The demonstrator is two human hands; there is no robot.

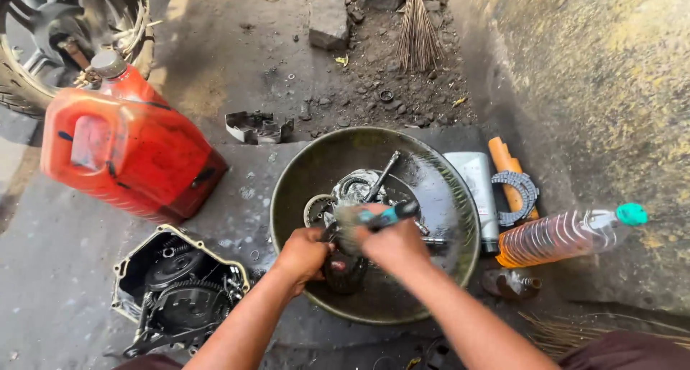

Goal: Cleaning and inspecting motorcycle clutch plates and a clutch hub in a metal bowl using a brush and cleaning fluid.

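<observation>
Basin (460, 219) dull wet metal; jug (136, 147) glossy red plastic; ground (65, 284) rough concrete.

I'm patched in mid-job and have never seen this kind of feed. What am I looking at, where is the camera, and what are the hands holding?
There is one picture, from a camera worn on the person's head, looking down at their own two bare hands; no machine is involved. The hands work over a round metal basin on a dirty concrete floor. The left hand grips a dark, round greasy part in the basin. The right hand holds a brush with a blue handle; it is blurred. More metal parts lie in the basin. Around it: a red jerrycan, an open engine cover with gears, a plastic bottle of reddish liquid, a grey bottle and a toothed ring.
</observation>
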